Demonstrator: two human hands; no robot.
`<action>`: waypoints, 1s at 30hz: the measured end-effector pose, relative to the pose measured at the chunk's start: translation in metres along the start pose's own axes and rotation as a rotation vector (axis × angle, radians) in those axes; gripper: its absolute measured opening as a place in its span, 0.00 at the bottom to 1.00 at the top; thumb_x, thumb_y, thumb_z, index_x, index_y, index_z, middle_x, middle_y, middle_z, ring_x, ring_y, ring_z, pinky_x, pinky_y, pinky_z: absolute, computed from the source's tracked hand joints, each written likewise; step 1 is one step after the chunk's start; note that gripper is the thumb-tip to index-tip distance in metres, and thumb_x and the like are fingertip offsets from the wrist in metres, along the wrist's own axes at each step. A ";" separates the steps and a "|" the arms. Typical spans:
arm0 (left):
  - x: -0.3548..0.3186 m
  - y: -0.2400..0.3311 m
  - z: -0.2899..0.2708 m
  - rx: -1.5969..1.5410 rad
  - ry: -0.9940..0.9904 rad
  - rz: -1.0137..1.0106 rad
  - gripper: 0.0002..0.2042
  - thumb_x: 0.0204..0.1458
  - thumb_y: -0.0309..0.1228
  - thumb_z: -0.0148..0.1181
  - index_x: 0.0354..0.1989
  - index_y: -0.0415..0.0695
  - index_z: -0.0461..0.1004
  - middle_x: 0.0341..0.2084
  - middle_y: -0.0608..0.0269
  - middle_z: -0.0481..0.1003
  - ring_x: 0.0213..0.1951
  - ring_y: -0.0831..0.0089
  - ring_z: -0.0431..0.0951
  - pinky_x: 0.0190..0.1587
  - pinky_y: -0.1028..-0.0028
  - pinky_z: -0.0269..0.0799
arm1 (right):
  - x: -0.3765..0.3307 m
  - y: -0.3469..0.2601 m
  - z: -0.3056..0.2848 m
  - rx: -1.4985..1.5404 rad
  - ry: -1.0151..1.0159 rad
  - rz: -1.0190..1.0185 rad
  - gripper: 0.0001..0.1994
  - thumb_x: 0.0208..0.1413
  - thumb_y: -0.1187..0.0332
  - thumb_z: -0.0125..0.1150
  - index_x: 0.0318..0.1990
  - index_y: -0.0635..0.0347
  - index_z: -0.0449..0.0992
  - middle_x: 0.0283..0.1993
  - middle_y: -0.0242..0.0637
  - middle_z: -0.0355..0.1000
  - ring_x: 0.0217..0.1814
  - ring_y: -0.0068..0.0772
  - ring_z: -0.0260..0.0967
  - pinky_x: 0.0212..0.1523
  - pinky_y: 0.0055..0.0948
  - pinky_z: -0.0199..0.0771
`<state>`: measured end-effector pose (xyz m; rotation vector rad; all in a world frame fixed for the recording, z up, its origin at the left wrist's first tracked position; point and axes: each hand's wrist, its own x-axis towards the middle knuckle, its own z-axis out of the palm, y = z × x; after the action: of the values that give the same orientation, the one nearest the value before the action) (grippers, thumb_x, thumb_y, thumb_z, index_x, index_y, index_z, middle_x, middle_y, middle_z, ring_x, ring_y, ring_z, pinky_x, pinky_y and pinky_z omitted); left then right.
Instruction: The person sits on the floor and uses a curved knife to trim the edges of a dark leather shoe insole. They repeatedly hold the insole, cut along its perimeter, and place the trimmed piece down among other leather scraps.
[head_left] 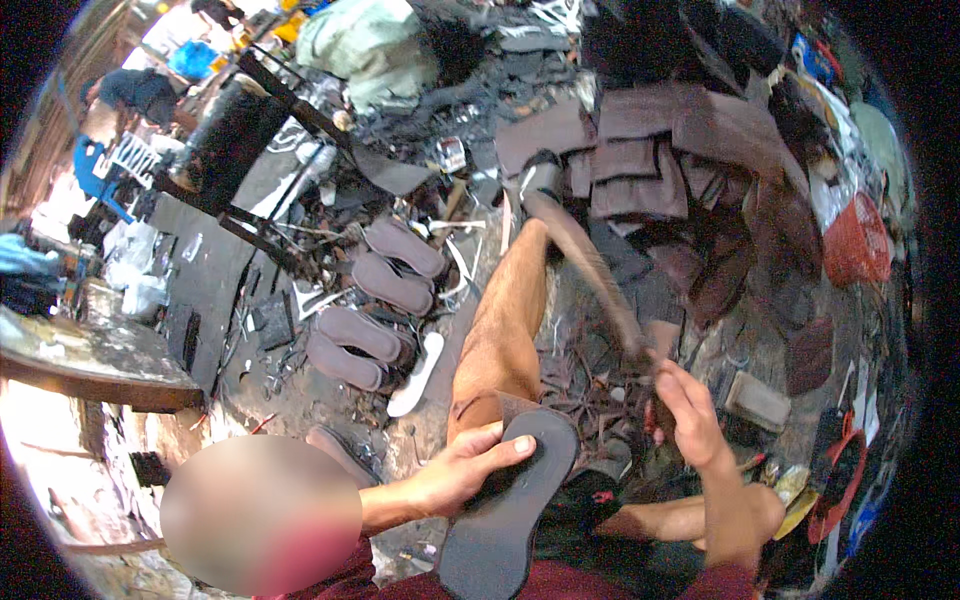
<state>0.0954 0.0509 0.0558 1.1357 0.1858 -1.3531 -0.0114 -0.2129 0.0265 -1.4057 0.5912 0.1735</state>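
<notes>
My left hand [475, 467] grips a dark grey shoe sole [500, 510] near its upper end, thumb on its face, over my lap. A thin brownish edge of material shows behind the sole. Farther right, my right hand [688, 415] is closed at the near end of a long brown strip [590, 262], slightly blurred. The strip runs up to my outstretched foot [541, 180]; how it meets the foot is unclear. Left of my leg lie pairs of dark soles [392, 284] [350, 350] and a white sole [415, 375].
Brown sheets [640, 165] are heaped beyond my foot. At right are a red basket [858, 240] and a pale block [757, 400]. A wooden table [100, 382] and dark-framed furniture [235, 140] stand left. Another person [140, 100] bends at upper left. Scraps litter the floor.
</notes>
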 end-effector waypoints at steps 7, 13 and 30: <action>0.005 0.069 -0.006 -0.290 0.515 1.452 0.15 0.53 0.25 0.64 0.49 0.43 0.71 0.42 0.60 0.76 0.40 0.74 0.77 0.41 0.76 0.75 | -0.068 0.071 0.015 0.395 0.575 -0.184 0.26 0.68 0.56 0.48 0.68 0.57 0.58 0.23 0.30 0.69 0.16 0.18 0.59 0.17 0.19 0.61; 0.035 0.044 -0.016 -0.601 0.381 1.037 0.08 0.52 0.34 0.66 0.35 0.45 0.76 0.28 0.66 0.78 0.29 0.77 0.77 0.31 0.79 0.74 | -0.113 0.128 0.009 0.170 0.684 -0.260 0.27 0.69 0.55 0.46 0.70 0.58 0.58 0.26 0.26 0.64 0.21 0.14 0.55 0.22 0.16 0.58; 0.014 0.005 0.180 -0.305 0.256 0.632 0.15 0.53 0.26 0.65 0.49 0.38 0.78 0.38 0.69 0.81 0.33 0.83 0.77 0.35 0.83 0.73 | -0.145 0.156 0.030 -0.468 0.775 -0.693 0.20 0.65 0.60 0.50 0.57 0.63 0.73 0.31 0.44 0.70 0.32 0.44 0.67 0.33 0.39 0.68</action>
<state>0.0163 -0.0894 0.1381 0.9896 0.1896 -0.5964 -0.1960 -0.1236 -0.0380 -2.0599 0.6678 -0.8730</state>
